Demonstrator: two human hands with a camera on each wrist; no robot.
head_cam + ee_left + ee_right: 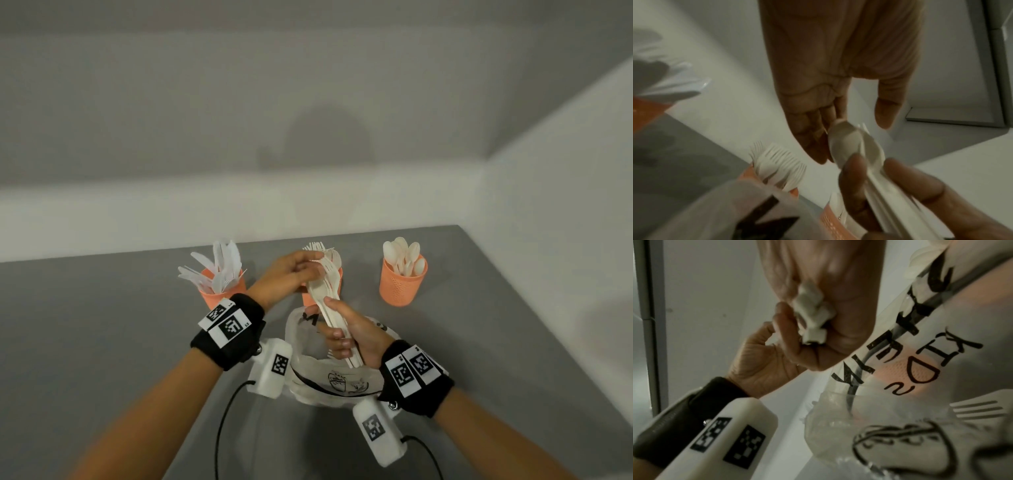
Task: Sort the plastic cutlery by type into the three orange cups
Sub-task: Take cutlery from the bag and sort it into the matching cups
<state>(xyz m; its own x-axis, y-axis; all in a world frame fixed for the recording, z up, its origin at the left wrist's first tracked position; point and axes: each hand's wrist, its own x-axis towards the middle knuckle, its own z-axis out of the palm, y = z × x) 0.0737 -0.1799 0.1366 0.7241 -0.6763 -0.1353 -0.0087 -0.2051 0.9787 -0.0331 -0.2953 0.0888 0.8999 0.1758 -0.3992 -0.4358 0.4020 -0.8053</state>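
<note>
Three orange cups stand in a row on the grey table [102, 325]. The left cup [219, 298] holds knives [219, 267], the right cup [402, 287] holds spoons [404, 257]. The middle cup [337, 277] holds forks [777, 165] and is mostly hidden behind my hands. My right hand [334, 322] grips a bundle of white forks [323, 294] by the handles, tilted up towards the middle cup. My left hand [317, 263] cups the heads of the bundle [855, 146] between curled fingers and thumb. The handle ends [812, 318] stick out of my right fist.
A clear printed plastic bag [329, 387] lies on the table right under my hands, with at least one fork [978, 408] inside. White walls close off the table at the back and right. Black cables trail from both wrist cameras.
</note>
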